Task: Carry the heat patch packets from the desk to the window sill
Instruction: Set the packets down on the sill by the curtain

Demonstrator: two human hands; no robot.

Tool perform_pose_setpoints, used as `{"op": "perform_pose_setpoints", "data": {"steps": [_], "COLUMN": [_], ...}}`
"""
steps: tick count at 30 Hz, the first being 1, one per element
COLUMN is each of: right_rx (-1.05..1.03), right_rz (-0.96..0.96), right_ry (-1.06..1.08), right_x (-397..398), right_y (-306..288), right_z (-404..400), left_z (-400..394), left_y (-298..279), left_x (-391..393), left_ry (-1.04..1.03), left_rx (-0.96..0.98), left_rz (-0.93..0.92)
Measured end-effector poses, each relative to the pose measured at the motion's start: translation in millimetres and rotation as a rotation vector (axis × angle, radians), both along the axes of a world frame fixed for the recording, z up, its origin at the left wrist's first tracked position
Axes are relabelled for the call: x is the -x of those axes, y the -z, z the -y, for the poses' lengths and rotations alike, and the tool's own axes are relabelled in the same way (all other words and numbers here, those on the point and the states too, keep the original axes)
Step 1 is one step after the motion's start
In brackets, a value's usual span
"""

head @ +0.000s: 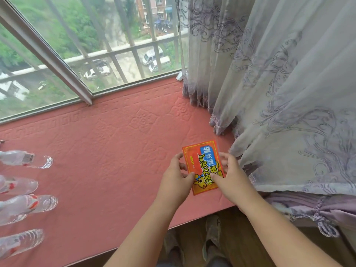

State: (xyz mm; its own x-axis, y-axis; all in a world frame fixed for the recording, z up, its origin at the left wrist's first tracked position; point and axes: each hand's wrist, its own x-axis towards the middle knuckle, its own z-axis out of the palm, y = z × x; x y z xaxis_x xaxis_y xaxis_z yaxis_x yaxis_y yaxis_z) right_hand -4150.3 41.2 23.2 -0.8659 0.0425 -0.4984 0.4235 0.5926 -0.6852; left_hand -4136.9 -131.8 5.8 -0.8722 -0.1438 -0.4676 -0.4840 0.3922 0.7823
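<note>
Both hands are on one packet (202, 166), right over the sill (115, 151). Left hand (176, 178) pinches the packet's left edge, thumb on the printed face and fingers curled round the side. Right hand (231, 176) grips the right edge the same way, thumb pressing on the front near the cartoon deer. The packet is orange-red with a blue label and yellow lettering, tilted a bit, sitting low over the pink quilted sill cover near its front edge. Can't tell if it's actually touching the cover or just above it.

Just to the right hangs a grey-lilac curtain (279, 93), its hem brushing the sill. Well off to the left, some clear plastic bottles (28, 205) lie on the cover. Behind it all is the window (57, 60), with parked cars down below. Slippers (212, 234) show on the floor under the sill edge.
</note>
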Motion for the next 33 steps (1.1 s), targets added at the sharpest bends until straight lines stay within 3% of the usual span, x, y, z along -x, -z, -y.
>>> {"op": "perform_pose_setpoints", "data": {"steps": [17, 25, 33], "right_rx": [-0.198, -0.254, -0.294], "right_rz": [0.148, 0.155, 0.085], "right_ry": [0.001, -0.004, -0.053], "right_x": [45.8, 58.3, 59.0], "right_y": [185.4, 231.0, 249.7], "right_z": [-45.5, -72.3, -83.2], "left_z": [-82.1, -107.3, -124.0], "left_y": [196.4, 243.0, 254.6], "left_x": [55.3, 70.7, 80.6], "left_ry": [0.061, 0.102, 0.108], "left_rx": [0.07, 0.094, 0.103], "left_rz": [0.218, 0.256, 0.201]}}
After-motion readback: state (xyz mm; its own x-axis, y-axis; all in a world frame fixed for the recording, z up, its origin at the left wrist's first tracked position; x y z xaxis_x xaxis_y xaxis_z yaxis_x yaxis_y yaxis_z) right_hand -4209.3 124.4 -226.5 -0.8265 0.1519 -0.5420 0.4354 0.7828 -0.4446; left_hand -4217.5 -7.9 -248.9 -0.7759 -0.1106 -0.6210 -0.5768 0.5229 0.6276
